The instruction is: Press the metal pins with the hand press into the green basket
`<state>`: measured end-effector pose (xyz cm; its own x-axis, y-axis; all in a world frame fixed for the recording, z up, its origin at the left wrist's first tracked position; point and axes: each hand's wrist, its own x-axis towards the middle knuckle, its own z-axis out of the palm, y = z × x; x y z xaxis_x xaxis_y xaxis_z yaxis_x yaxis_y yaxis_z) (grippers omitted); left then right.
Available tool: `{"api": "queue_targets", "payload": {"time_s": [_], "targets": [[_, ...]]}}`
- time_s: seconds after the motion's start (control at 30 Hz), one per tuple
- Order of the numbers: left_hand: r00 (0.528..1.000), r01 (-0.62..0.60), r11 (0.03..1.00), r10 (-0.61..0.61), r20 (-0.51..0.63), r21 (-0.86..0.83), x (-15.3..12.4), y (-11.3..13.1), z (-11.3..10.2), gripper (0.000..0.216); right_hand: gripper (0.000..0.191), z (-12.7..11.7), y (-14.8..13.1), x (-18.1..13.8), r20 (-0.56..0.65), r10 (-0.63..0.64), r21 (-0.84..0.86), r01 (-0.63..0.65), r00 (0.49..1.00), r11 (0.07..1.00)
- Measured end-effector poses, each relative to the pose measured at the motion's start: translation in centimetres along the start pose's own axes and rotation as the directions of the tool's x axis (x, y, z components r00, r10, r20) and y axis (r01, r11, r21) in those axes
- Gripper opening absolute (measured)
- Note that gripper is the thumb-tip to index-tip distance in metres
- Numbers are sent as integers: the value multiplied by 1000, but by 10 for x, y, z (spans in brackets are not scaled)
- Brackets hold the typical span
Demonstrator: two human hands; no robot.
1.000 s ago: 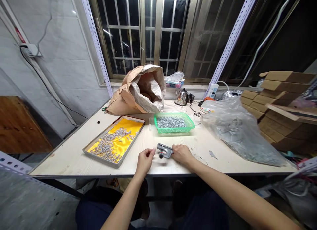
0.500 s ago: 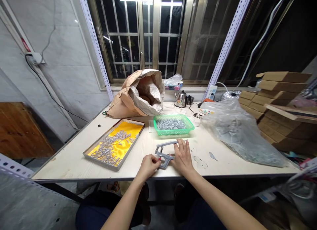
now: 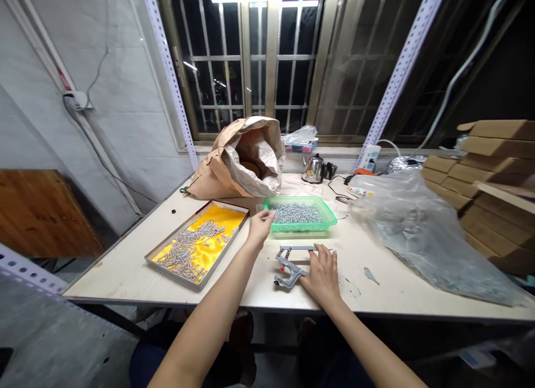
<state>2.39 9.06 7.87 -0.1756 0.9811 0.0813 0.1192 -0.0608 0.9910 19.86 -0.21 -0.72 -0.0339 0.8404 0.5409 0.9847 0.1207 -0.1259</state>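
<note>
A: Fingers first. Left hand [image 3: 261, 227]?

B: Thumb and forefinger drawn nearly together at the left rim of the green basket [image 3: 303, 227] — too small to tell whether they pinch anything.

A: Right hand [image 3: 324, 273]?

B: Curled round the grey pliers [image 3: 296, 272], fingers over the upper handle, the handles spread apart. Tool's head lies left of those fingers, agape, spring showing.

A: Beside the left fingertips?

B: Small metal pieces [image 3: 298, 213], heaped in the basket, just to their right. Left of that hand, a shallow tray [image 3: 172, 274] — yellow cloth [image 3: 217, 214] inside, metal bits [image 3: 179, 248] strewn over it.

A: Farther out?

B: Paper bag [image 3: 213, 173], mouth open, beyond the left fingers. Kettle [image 3: 312, 169] well beyond the right ones; clear plastic bag [image 3: 412, 226] to their right, cardboard boxes [image 3: 497, 148] past that.
</note>
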Motion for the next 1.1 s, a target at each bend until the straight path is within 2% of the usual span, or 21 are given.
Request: {"api": "queue_targets", "payload": {"time_s": [0.07, 0.1, 0.13, 0.2, 0.23, 0.3, 0.37, 0.4, 0.47, 0.57, 0.63, 0.7, 0.77, 0.83, 0.9, 0.97, 1.1], "targets": [[994, -109, 991, 107, 36, 74, 16, 17, -1, 44, 48, 2, 2, -1, -3, 2, -15, -2, 1000, 1000], [986, -162, 977, 153, 69, 143, 19, 20, -9, 41, 48, 3, 3, -2, -4, 7, -23, -7, 1000, 1000], [977, -204, 951, 184, 105, 234, 19, 20, -23, 35, 49, 4, 4, -3, -3, 12, -26, -12, 1000, 1000], [970, -236, 851, 181, 160, 470, 15, 12, -64, 21, 50, 7, 6, -4, -1, 13, -19, -13, 1000, 1000], [980, -199, 769, 141, 141, 608, 11, 5, -90, 18, 51, 9, 6, -4, 1, 9, -12, -9, 1000, 1000], [999, -18, 552, -18, 34, 834, 6, -10, -142, 16, 54, 11, 6, -4, 7, -3, 4, 3, 1000, 1000], [986, 157, 350, -114, -125, 923, 4, -23, -184, 17, 55, 14, 5, -4, 17, -11, 19, 11, 1000, 1000], [975, 206, 278, -142, -172, 938, 3, -29, -198, 17, 55, 15, 4, -3, 23, -13, 26, 13, 1000, 1000], [964, 233, 198, -174, -200, 952, 4, -37, -212, 19, 55, 16, 3, -3, 33, -15, 36, 14, 999, 999], [971, 198, 182, -170, -167, 963, 2, -40, -206, 17, 54, 14, 2, -4, 30, -17, 30, 16, 999, 999], [988, 143, 251, -91, -124, 957, -4, -37, -192, 12, 51, 10, 2, -4, 18, -38, 5, 38, 999, 999], [998, 56, 412, 12, -67, 909, -15, -33, -174, 11, 48, 3, 0, -3, 16, -73, -30, 73, 997, 997], [998, -27, 607, 58, -10, 794, -30, -31, -151, 11, 47, -6, -3, 0, 33, -101, -62, 103, 994, 993], [997, -75, 708, 60, 45, 702, -45, -34, -128, 10, 47, -16, -6, 5, 67, -112, -88, 118, 991, 989], [992, -122, 686, 52, 118, 718, -59, -41, -106, 12, 45, -24, -9, 11, 98, -130, -105, 140, 987, 985], [978, -186, 595, 38, 204, 782, -69, -48, -91, 16, 44, -30, -11, 15, 113, -149, -115, 162, 982, 980], [949, -274, 449, -17, 315, 851, -77, -54, -84, 21, 47, -32, -9, 19, 123, -167, -116, 181, 978, 977]]}}
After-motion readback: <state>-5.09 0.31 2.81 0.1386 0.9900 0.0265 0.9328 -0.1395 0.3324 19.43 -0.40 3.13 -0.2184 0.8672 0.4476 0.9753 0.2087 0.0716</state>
